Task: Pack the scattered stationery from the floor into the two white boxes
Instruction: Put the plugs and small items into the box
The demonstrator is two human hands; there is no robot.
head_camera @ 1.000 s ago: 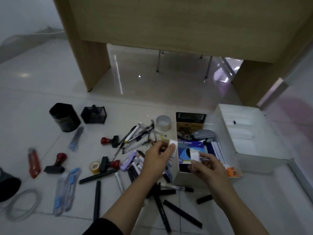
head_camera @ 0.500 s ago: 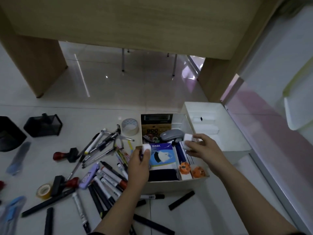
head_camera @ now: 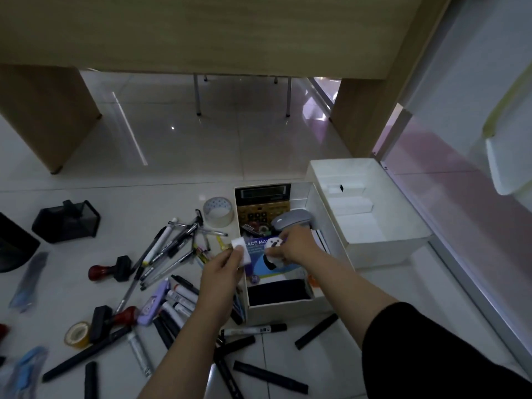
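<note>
Above the near white cardboard box, a small white rectangular eraser is being pinched between the thumb and fingers of the left hand, just over the box's left wall. A small round white object with dark marks is being gripped by the curled fingers of the right hand, over a blue face-mask packet lying in that box. At the box's far end a gold calculator and a grey computer mouse are being kept. Touching its right side, a second white cardboard box is sitting open. On the white tiled floor to the left, loose pens and markers are lying in a heap, with a clear tape roll just beyond them and black markers lying nearer.
</note>
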